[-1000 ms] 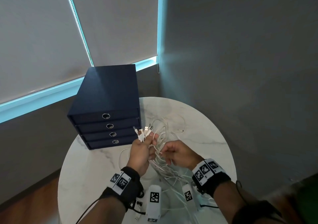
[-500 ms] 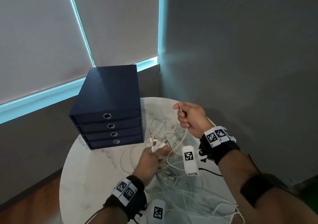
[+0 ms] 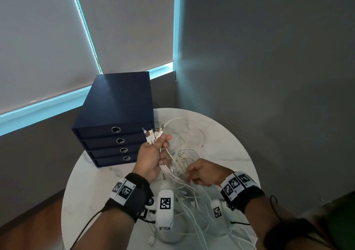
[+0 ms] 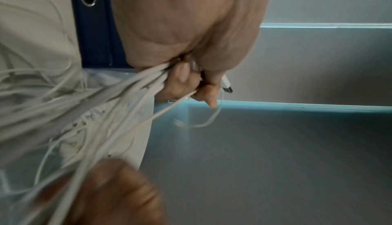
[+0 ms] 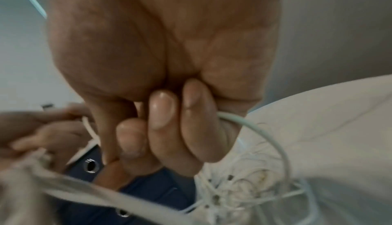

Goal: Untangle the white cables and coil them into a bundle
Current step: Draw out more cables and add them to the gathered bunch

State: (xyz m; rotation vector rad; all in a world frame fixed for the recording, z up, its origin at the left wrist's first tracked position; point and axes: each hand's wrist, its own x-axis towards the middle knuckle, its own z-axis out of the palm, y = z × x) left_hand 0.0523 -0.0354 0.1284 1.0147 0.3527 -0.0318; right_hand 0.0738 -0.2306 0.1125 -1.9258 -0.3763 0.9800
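- The cables [image 3: 184,149] were white, with silver metal tips on their plugs [image 3: 151,134].
- The tabletop [image 3: 226,134] was white marble with faint grey veins.
- The drawer box [image 3: 119,99] was dark navy blue, with shiny silver rings [image 3: 115,129] on its four drawer fronts.
- The wrist bands [image 3: 242,192] were black, each carrying white tags printed with black square patterns.
- The wrist cameras [image 3: 165,207] were white, each with a black-and-white square pattern.
- The blinds [image 3: 38,47] were pale grey, edged by bright turquoise light at the window gaps.
- The wall [image 3: 269,57] was dull grey.
- The floor [image 3: 28,230] was reddish-brown wood.
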